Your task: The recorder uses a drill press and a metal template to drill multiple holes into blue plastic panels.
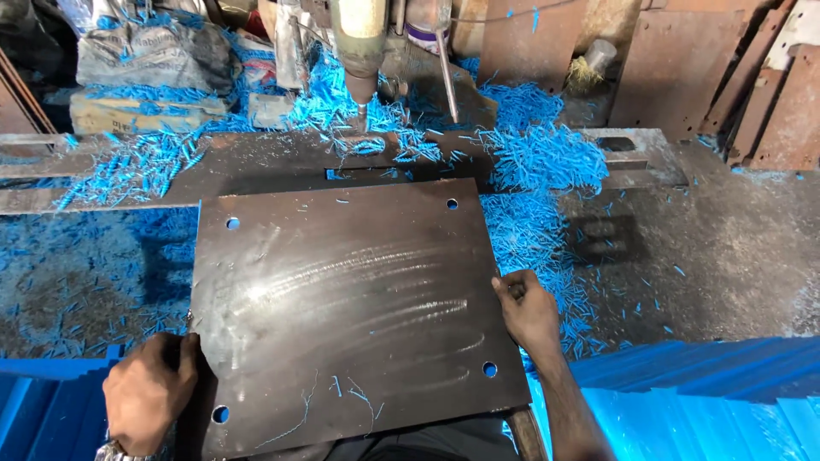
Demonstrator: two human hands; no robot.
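1. Clearly, the big dark flat steel plate with corner holes (350, 312) lay under the drill (361, 60).
2. It looked heavy, stiff and sharp-edged.
3. The left hand (149, 393) and the right hand (528, 312) each gripped a side edge, a good hold.

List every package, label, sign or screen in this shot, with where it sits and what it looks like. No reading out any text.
Sack: top left behind the bench, a slumped grey woven bag with faint dark printing, strewn with blue shavings.
Round container: top centre behind the drill press, pale with a purple band; partly hidden.
No signs or screens in view.
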